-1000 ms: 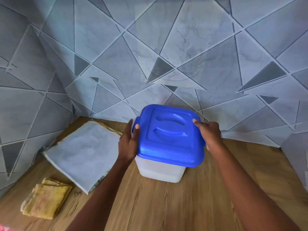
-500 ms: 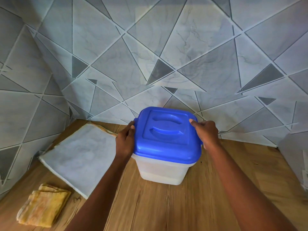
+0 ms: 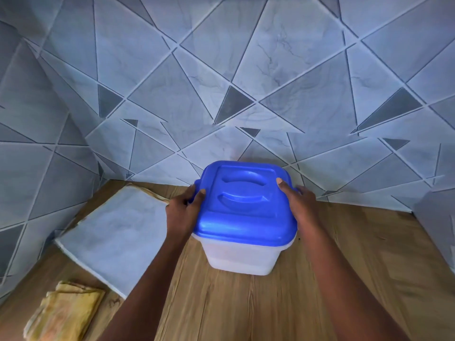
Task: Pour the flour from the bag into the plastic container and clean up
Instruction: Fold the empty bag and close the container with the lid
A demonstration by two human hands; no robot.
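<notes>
Head view, centre of the frame: the left hand grips the left edge of a blue lid, thumb laid on top and fingers curled over the rim. The right hand clamps the opposite edge the same way, thumb tip on the lid's raised top panel. The lid is smooth glossy plastic, square with rounded corners, with two curved recessed grips moulded across it. It sits on a cloudy white plastic container, a squarish tub tapering slightly toward its base, standing upright on the wood-grain desk close to the patterned grey wall. Left of the tub, a flat pale bag lies on the desk, its long axis running diagonally from the lower left toward the wall. At the lower left corner sits a folded yellow cloth, soft and creased.
</notes>
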